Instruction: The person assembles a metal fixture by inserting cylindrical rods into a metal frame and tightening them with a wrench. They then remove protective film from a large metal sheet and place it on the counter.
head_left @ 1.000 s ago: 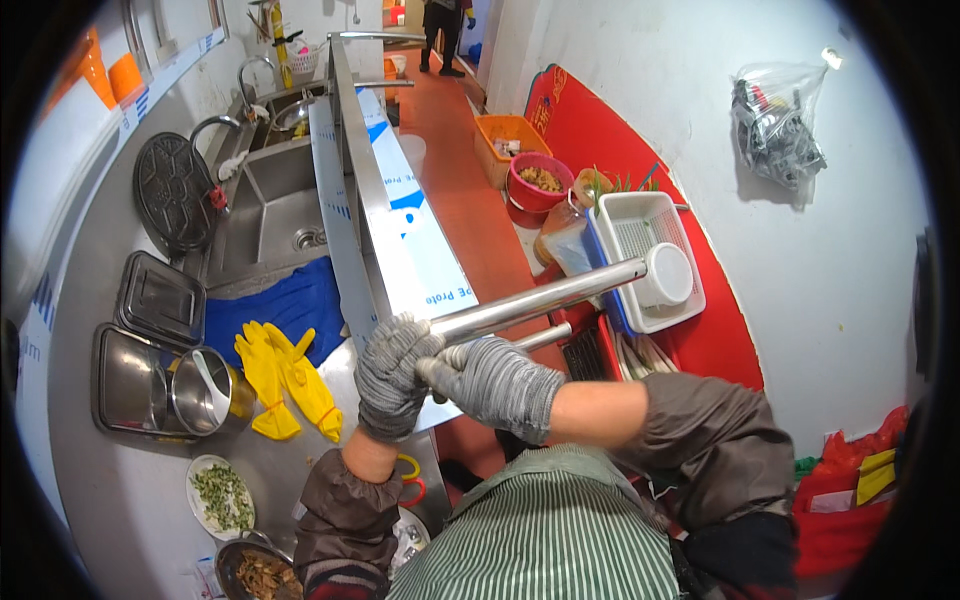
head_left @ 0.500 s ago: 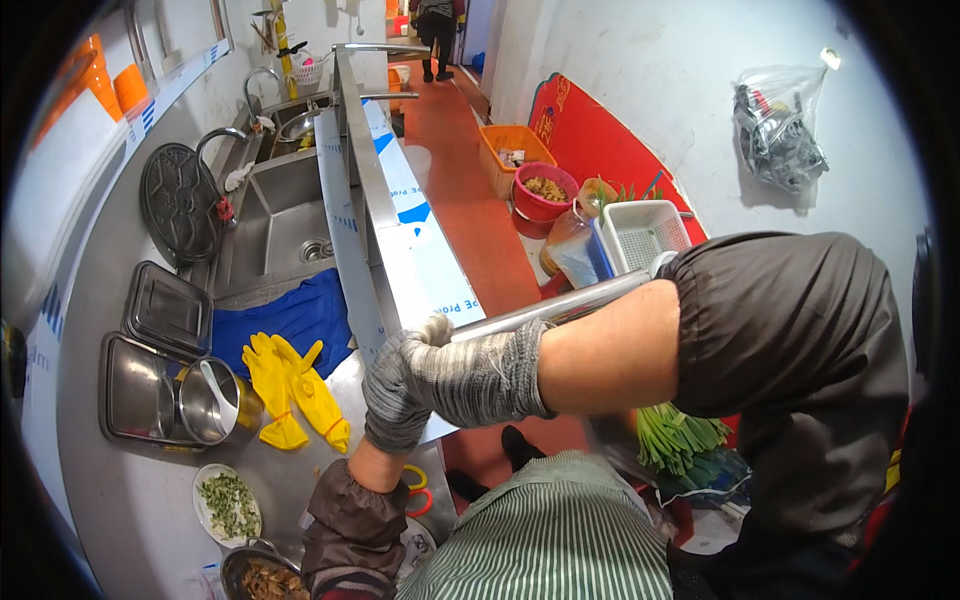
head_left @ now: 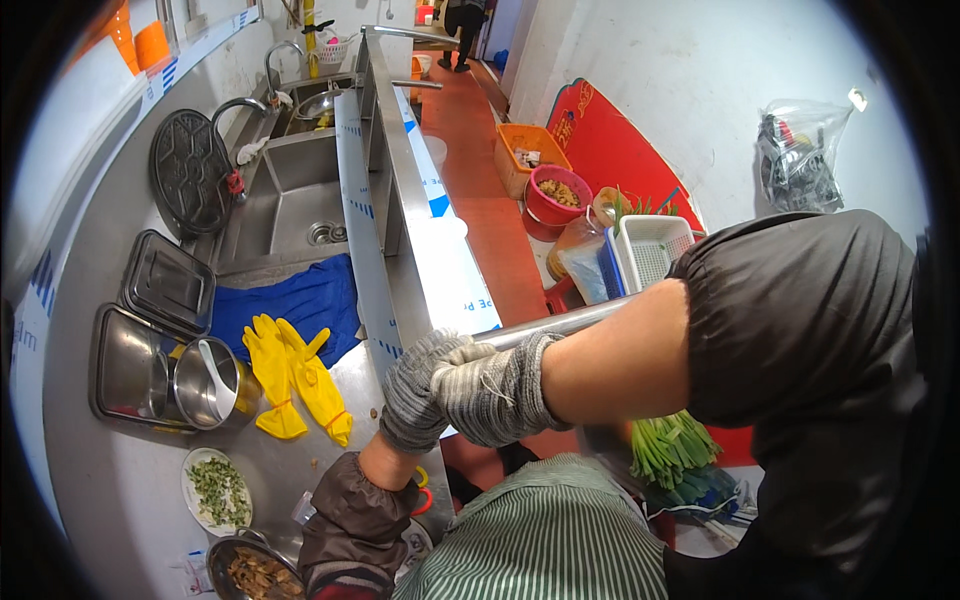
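Observation:
Grey striped knit gloves cover both of my hands, which press together in front of my body beside the counter's steel edge. My right hand reaches in from the right with its fingers curled against the other glove. What they grip, if anything, is hidden. Under and beside it is my left hand, raised from the lower left, its fingers mostly covered. Brown sleeve covers are pushed up both forearms, leaving bare skin above the cuffs. Closest on the counter lies a pair of yellow rubber gloves; scissors with red and yellow handles show below my left wrist.
Left, the counter holds a blue cloth, steel pot with ladle, plate of chopped greens and pan of brown food. Beyond is a sink. Right stand baskets and green stalks. Another person stands far off.
My right hand has bent down and its fingers have folded closer onto the left hand. Both hands have shifted slightly right. The view has turned a little; the far person has moved.

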Demonstrator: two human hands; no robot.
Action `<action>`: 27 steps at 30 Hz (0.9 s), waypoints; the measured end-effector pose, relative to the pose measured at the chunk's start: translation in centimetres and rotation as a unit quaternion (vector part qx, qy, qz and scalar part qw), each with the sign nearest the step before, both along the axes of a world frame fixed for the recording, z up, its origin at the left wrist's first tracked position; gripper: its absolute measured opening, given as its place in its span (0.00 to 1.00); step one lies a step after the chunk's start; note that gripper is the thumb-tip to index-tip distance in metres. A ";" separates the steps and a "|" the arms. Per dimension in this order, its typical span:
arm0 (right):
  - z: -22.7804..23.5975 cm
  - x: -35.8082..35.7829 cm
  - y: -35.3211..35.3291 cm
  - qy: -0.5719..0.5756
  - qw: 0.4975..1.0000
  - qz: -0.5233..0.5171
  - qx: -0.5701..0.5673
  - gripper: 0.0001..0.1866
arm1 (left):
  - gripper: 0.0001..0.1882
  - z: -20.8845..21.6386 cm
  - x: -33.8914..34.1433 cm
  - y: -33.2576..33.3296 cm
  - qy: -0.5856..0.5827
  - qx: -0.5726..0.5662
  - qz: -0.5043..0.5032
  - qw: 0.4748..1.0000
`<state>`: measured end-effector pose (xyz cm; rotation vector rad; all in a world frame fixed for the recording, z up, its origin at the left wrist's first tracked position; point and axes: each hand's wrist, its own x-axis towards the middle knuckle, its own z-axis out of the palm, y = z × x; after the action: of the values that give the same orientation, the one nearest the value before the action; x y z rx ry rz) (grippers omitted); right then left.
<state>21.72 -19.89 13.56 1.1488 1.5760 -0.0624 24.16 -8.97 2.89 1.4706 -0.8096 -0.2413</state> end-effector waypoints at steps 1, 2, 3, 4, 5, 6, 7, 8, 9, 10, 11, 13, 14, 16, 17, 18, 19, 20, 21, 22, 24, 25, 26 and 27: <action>-0.5 -0.1 -0.3 0.002 0.999 -0.029 0.032 0.07 | 0.14 -0.6 0.1 0.1 -0.001 0.023 -0.009 1.000; -1.0 -0.3 -0.7 0.009 0.996 -0.059 0.066 0.07 | 0.15 -1.1 0.2 0.3 -0.072 0.031 0.008 0.997; -1.3 -0.4 -1.1 0.021 0.989 -0.099 0.107 0.07 | 0.16 -1.7 0.2 0.4 -0.133 0.031 0.035 0.990; -1.4 -0.6 -1.5 0.042 0.976 -0.148 0.151 0.08 | 0.17 -2.1 0.3 0.7 -0.183 0.036 0.049 0.981; -1.5 -0.8 -1.7 0.072 0.955 -0.206 0.201 0.08 | 0.19 -2.5 0.5 0.8 -0.234 0.039 0.069 0.969; -1.4 -1.0 -1.9 0.109 0.922 -0.269 0.258 0.09 | 0.20 -2.8 0.6 1.0 -0.288 0.033 0.089 0.953; -1.2 -1.2 -1.9 0.165 0.863 -0.354 0.320 0.10 | 0.20 -2.9 0.6 1.0 -0.343 0.026 0.111 0.932; -1.0 -1.3 -1.9 0.224 0.782 -0.448 0.371 0.10 | 0.20 -3.0 0.7 1.0 -0.401 0.013 0.136 0.906; -0.7 -1.5 -1.9 0.264 0.707 -0.499 0.426 0.11 | 0.21 -2.9 0.7 1.0 -0.407 0.001 0.132 0.904; -0.5 -1.6 -2.0 0.275 0.669 -0.498 0.478 0.12 | 0.21 -2.9 0.7 1.0 -0.396 0.005 0.133 0.909; -0.1 -2.0 -2.2 0.217 0.721 -0.495 0.434 0.13 | 0.21 -2.8 0.8 0.9 -0.390 0.006 0.134 0.911; 0.1 -2.5 -2.4 0.138 0.752 -0.530 0.367 0.16 | 0.20 -2.7 0.7 0.9 -0.403 0.023 0.139 0.904; -0.2 -2.5 -2.5 0.142 0.687 -0.580 0.414 0.09 | 0.21 -2.8 0.7 0.9 -0.411 0.035 0.134 0.901; -0.6 -3.4 -3.1 0.092 0.708 -0.525 0.463 0.08 | 0.22 -3.0 0.8 0.7 -0.428 0.028 0.159 0.889; -0.9 -3.5 -3.3 0.097 0.691 -0.550 0.459 0.08 | 0.21 -3.1 0.8 0.9 -0.414 0.047 0.135 0.899; -1.4 -3.7 -3.3 0.098 0.684 -0.547 0.473 0.08 | 0.23 -3.2 1.1 0.7 -0.396 0.012 0.112 0.911; -1.8 -4.1 -3.3 0.092 0.678 -0.554 0.474 0.07 | 0.25 -3.4 1.1 0.6 -0.375 0.025 0.115 0.919; -2.0 -4.2 -3.6 0.086 0.678 -0.534 0.498 0.07 | 0.27 -3.4 1.3 0.5 -0.357 0.043 0.118 0.926; -2.2 -4.2 -3.7 0.102 0.665 -0.532 0.514 0.06 | 0.28 -3.5 1.4 0.5 -0.348 0.028 0.114 0.930; -2.6 -4.1 -3.6 0.096 0.669 -0.547 0.493 0.06 | 0.29 -3.5 1.5 0.5 -0.337 0.019 0.107 0.935; -2.9 -4.1 -3.7 0.065 0.673 -0.568 0.468 0.06 | 0.30 -3.6 1.5 0.6 -0.318 0.006 0.094 0.944; -2.9 -4.3 -3.7 0.052 0.677 -0.547 0.489 0.06 | 0.30 -3.6 1.6 0.7 -0.309 0.004 0.090 0.947; -2.9 -4.5 -3.8 0.060 0.675 -0.521 0.519 0.06 | 0.30 -3.7 1.6 0.8 -0.303 -0.003 0.086 0.949; -2.8 -4.8 -3.9 0.065 0.672 -0.509 0.533 0.06 | 0.30 -3.7 1.6 0.8 -0.301 0.008 0.086 0.950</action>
<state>16.92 -23.78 10.77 2.9229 0.7632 0.0643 25.79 -8.17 -0.83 1.6405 -1.1554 0.3556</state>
